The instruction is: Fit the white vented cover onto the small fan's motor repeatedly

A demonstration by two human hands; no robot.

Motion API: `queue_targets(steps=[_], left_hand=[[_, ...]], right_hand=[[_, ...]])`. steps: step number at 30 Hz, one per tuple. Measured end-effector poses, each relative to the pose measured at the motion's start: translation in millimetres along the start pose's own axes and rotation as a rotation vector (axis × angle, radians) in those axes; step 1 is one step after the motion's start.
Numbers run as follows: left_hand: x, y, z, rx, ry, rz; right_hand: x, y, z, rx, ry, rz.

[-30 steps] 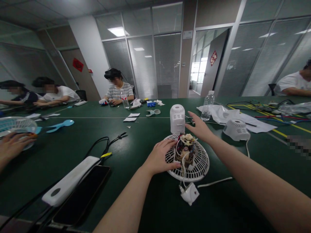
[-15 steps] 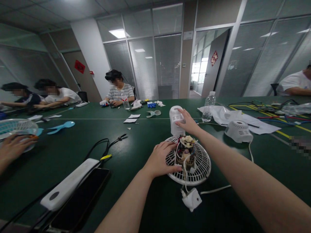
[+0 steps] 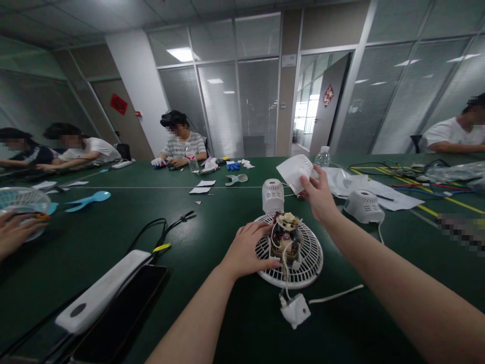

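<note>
A white fan grille (image 3: 314,260) lies on the green table with an exposed fan motor (image 3: 287,237) and its wires on top. My left hand (image 3: 248,250) is around the motor's left side, fingers behind and thumb in front, resting over the grille. Up and to the right, my right hand (image 3: 320,194) pinches a white plastic cover (image 3: 296,173), tilted and clear of the table. Just behind the grille stands a vented white motor housing (image 3: 273,196). A small white box (image 3: 296,310) hangs on a wire in front of the grille.
Right of my hands sit another vented housing (image 3: 364,206), paper sheets and a water bottle (image 3: 323,156). At left lie a white power strip (image 3: 104,290), a phone (image 3: 123,313) and a blue spoon-like piece (image 3: 89,200). A co-worker's hand (image 3: 18,232) is by a basket.
My right hand has moved up and right from the standing housing, and now carries a white cover in the air. My left hand stays at the motor. The view has shifted slightly.
</note>
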State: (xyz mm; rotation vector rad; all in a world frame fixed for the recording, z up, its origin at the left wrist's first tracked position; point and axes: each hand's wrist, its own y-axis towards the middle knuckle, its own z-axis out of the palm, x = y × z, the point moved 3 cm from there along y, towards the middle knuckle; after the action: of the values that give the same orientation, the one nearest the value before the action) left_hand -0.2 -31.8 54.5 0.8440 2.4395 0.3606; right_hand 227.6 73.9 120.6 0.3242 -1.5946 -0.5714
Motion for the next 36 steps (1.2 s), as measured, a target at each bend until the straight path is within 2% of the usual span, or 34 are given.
queue_targets(steps=[2,5,9,13,17,20,24,27,36], left_hand=[[-1,0,-0.4,0.0,0.003,0.002],[-3,1,-0.4,-0.002,0.002,0.002],[-6,0,0.4,-0.015,-0.001,-0.013],[-8,-1,1.1,-0.03,0.006,-0.024],[-9,-1,2.4,-0.032,0.012,-0.011],[-9,-1,3.5,-0.039,0.027,-0.006],[-8,-2,4.3,-0.03,0.057,-0.021],[-7,-3,4.3,-0.02,0.062,-0.04],[-2,-3,12.2,-0.035,0.091,-0.024]], right_hand=[[11,-26,-13,-0.012,0.096,0.068],[21,-67,-28,-0.003,0.112,0.12],[16,-101,-37,0.019,0.066,0.139],[4,-109,-34,0.045,0.08,0.165],[5,-113,-32,0.105,0.054,0.124],[15,-120,-29,0.219,-0.071,0.012],[28,-130,-20,0.349,-0.4,-0.21],[33,-134,-16,0.363,-0.505,-0.251],[37,-139,-17,0.342,-0.522,-0.269]])
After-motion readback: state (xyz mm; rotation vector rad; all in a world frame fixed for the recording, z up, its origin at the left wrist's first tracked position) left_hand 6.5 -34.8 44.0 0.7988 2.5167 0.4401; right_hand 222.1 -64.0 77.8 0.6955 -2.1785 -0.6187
